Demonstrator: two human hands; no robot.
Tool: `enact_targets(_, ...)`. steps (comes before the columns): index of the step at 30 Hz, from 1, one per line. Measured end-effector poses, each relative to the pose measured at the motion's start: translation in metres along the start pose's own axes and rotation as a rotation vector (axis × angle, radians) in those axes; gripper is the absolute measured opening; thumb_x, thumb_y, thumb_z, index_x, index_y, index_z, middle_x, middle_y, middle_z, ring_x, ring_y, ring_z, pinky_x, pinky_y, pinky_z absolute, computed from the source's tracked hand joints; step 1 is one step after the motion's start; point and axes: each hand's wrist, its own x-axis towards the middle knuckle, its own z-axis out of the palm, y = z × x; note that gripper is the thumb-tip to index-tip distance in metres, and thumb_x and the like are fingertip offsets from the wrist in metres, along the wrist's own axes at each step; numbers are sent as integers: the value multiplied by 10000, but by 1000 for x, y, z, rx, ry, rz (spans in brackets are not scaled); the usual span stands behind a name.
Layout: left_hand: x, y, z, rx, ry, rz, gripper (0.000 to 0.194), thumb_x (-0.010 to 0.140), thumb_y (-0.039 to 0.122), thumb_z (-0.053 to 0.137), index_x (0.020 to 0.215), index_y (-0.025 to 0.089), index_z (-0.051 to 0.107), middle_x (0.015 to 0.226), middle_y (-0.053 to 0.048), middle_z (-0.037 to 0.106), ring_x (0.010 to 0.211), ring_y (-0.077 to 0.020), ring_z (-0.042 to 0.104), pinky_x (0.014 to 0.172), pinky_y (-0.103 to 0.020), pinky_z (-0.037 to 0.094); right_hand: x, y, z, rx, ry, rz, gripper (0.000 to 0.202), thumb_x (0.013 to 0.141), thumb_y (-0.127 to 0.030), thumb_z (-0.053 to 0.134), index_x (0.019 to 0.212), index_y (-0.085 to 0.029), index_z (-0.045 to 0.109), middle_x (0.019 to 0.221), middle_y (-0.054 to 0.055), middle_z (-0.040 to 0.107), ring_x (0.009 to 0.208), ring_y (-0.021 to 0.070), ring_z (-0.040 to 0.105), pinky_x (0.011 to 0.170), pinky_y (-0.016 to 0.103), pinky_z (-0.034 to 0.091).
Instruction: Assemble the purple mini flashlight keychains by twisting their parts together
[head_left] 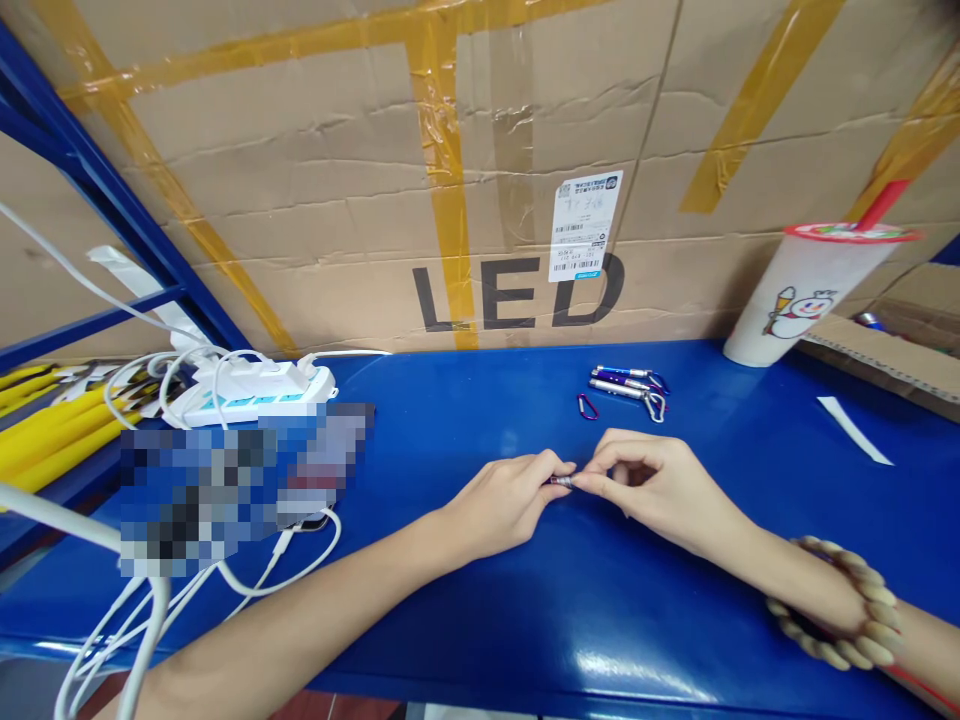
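Over the middle of the blue table (495, 590), my left hand (517, 500) pinches one end of a small dark red and silver cylindrical piece (562, 481). The thumb and forefinger of my right hand (641, 475) close on its other end, so the fingertips of both hands nearly meet. Most of the piece is hidden by the fingers. Just behind my right hand lie several slim metal tubes (619, 383) in blue, purple and silver, with clips at their right ends. A separate purple-red carabiner clip (588, 406) rests to their left.
A large cardboard box (337, 230) stands along the back. At the right are a drink cup (810, 290), a white strip (855, 430) and an open carton (892, 360). A power strip (255, 400) and white cables (247, 590) occupy the left.
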Motion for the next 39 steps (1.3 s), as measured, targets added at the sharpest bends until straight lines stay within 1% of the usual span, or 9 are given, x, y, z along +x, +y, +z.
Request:
enact_targets(3,1,1,-1,7,12,-3,174,911,218,358,1050,173,452,1063,-47,596,965,-137,572,818,-239,451,0,3,1,53,-47,96,319,754,-440,580,622,-152,614,602,16,544,436,73,442,421,206,355)
enact_targets(6,1,2,1,53,45,26,228,916,214,342,1110,177,457,1075,-40,591,985,-134,556,856,-245,435,0,6,1,50,-59,95,316,752,-450,582,648,-153,617,626,15,549,440,73,455,434,208,369)
enact_targets(8,1,2,2,98,77,34,223,916,211,338,1084,171,478,1042,-37,600,958,-136,559,847,-251,436,1,7,0,4,-42,48,313,757,-450,579,657,-157,622,646,19,558,454,75,461,439,209,372)
enact_targets(11,2,2,3,151,99,-1,216,917,212,325,1053,174,489,979,-32,611,889,-137,572,801,-255,445,3,7,-2,-95,7,-56,283,759,-434,588,686,-164,635,684,27,575,482,78,475,453,208,384)
enact_targets(16,2,5,1,150,99,-70,217,918,197,300,1057,185,466,986,-28,606,886,-131,572,776,-243,442,2,8,-6,-133,127,-253,231,753,-382,617,876,-193,665,788,42,597,473,67,473,459,204,428)
enact_targets(21,1,6,0,198,72,-58,208,913,185,295,1050,178,452,955,-29,609,850,-138,576,733,-240,438,1,11,-8,-214,198,-395,147,787,-321,585,838,-247,702,793,45,601,593,108,554,533,218,467)
enact_targets(25,0,6,0,210,48,-50,218,920,182,272,1059,179,440,973,-24,607,865,-136,578,711,-230,434,1,11,-9,-258,183,-467,132,790,-271,584,828,-256,709,777,41,604,634,122,585,596,230,490)
enact_targets(33,-2,8,-4,141,4,-28,214,920,184,296,1071,175,448,896,1,615,773,-110,584,642,-189,413,3,7,-10,-238,174,-495,100,767,-256,609,769,-226,704,748,43,603,603,122,584,553,222,486)
enact_targets(39,-3,3,-3,103,18,14,210,921,189,308,1067,177,459,887,6,612,778,-102,579,668,-180,406,4,2,-10,-177,151,-406,116,742,-309,635,707,-223,706,707,37,594,530,100,539,458,207,450)
